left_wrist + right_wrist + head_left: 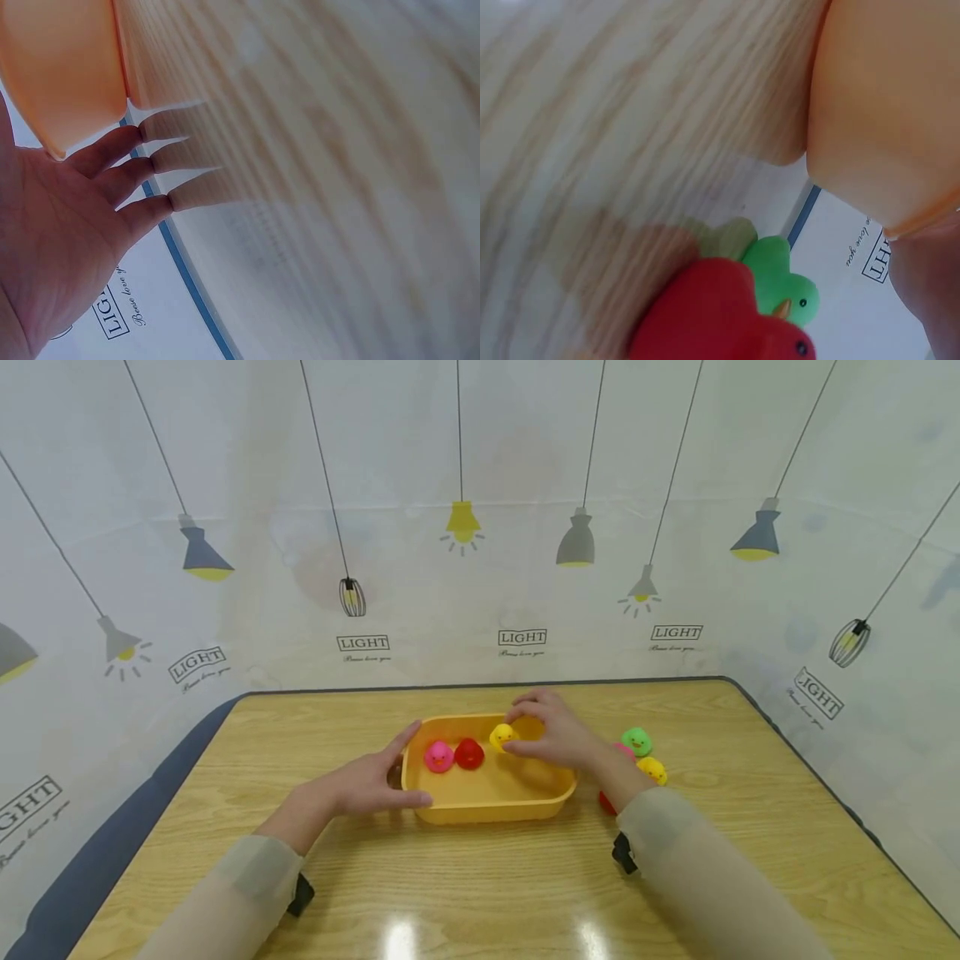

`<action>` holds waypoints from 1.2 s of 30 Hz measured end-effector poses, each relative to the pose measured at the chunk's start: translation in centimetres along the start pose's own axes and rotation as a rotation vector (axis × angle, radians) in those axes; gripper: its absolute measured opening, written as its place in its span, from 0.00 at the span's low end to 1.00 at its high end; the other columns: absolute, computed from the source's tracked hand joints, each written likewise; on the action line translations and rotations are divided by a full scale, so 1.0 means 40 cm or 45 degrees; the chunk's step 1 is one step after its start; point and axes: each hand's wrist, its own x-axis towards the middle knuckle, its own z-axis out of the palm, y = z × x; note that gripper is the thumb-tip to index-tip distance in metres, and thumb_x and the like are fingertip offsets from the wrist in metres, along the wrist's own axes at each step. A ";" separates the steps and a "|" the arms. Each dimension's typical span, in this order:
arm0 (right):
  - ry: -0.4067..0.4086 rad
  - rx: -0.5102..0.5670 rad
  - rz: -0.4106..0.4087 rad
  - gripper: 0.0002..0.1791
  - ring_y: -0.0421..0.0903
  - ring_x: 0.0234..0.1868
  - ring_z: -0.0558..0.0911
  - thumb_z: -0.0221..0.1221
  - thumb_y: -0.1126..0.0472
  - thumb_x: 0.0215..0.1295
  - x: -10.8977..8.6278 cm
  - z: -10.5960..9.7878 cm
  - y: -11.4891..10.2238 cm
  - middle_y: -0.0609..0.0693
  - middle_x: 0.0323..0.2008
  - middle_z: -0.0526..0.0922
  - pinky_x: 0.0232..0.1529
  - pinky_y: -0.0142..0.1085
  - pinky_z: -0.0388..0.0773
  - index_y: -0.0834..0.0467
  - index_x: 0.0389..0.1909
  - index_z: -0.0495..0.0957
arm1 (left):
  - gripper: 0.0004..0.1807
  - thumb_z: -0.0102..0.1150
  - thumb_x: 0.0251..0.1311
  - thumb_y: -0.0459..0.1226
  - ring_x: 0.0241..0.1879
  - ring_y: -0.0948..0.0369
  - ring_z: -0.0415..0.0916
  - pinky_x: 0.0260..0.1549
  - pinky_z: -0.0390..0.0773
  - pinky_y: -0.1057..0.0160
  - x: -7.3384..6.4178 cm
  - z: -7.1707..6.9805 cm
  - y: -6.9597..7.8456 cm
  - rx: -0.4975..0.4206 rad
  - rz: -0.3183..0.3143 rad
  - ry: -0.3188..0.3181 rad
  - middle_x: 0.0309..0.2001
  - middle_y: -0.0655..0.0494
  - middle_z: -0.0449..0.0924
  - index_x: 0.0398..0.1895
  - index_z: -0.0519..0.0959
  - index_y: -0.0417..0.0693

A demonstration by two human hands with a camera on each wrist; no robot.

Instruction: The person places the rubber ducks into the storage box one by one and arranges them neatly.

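Note:
An orange-yellow plastic tray (480, 789) stands on the wooden table. My left hand (367, 783) spans its left end, with the thumb at the near rim and the index finger along the far left corner. In the left wrist view the other fingers (124, 176) lie straight beside the tray wall (67, 67). Over the right part of the tray, my right hand (558, 735) pinches a yellow rubber duck (502, 737) between thumb and fingers. A pink rubber duck (438, 757) and a red rubber duck (469, 754) sit side by side in the tray's left half.
Right of the tray, partly behind my right forearm, are more rubber ducks: a green one (637, 742), a yellow one (652, 770), a pink one (625, 750) and a red one (705, 315). A printed cloth (480, 577) encloses the table's back and sides.

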 end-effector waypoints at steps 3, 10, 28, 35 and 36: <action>-0.003 -0.013 -0.013 0.20 0.59 0.77 0.70 0.75 0.45 0.68 0.010 0.006 0.000 0.53 0.74 0.75 0.82 0.61 0.67 0.46 0.56 0.87 | 0.68 0.69 0.61 0.72 0.76 0.41 0.73 0.79 0.67 0.33 0.001 0.003 0.002 -0.003 -0.001 0.000 0.81 0.38 0.69 0.91 0.31 0.77; 0.015 0.008 0.042 0.18 0.57 0.73 0.73 0.75 0.45 0.68 0.019 0.025 0.008 0.51 0.70 0.77 0.80 0.60 0.69 0.46 0.54 0.88 | 0.67 0.69 0.61 0.72 0.76 0.41 0.73 0.79 0.67 0.33 0.001 0.003 0.008 -0.006 -0.007 -0.003 0.82 0.39 0.68 0.91 0.32 0.77; -0.087 -0.249 0.146 0.17 0.57 0.80 0.66 0.77 0.44 0.65 0.032 0.046 -0.004 0.51 0.76 0.74 0.86 0.56 0.61 0.44 0.50 0.89 | 0.69 0.69 0.61 0.73 0.76 0.40 0.73 0.78 0.68 0.32 -0.005 0.001 0.010 0.013 0.006 0.003 0.81 0.36 0.69 0.92 0.32 0.72; -0.109 -0.332 0.137 0.17 0.57 0.78 0.68 0.77 0.44 0.65 0.032 0.047 -0.007 0.53 0.75 0.76 0.85 0.55 0.63 0.44 0.51 0.89 | 0.69 0.69 0.61 0.72 0.76 0.39 0.73 0.79 0.67 0.32 -0.002 0.004 0.008 0.015 0.002 0.007 0.81 0.36 0.69 0.92 0.32 0.72; -0.111 -0.342 0.134 0.18 0.57 0.77 0.68 0.77 0.43 0.65 0.032 0.047 -0.007 0.53 0.74 0.76 0.84 0.55 0.63 0.44 0.51 0.89 | 0.69 0.69 0.61 0.72 0.76 0.39 0.73 0.79 0.67 0.32 -0.002 0.004 0.007 0.016 0.002 0.009 0.81 0.36 0.69 0.92 0.32 0.72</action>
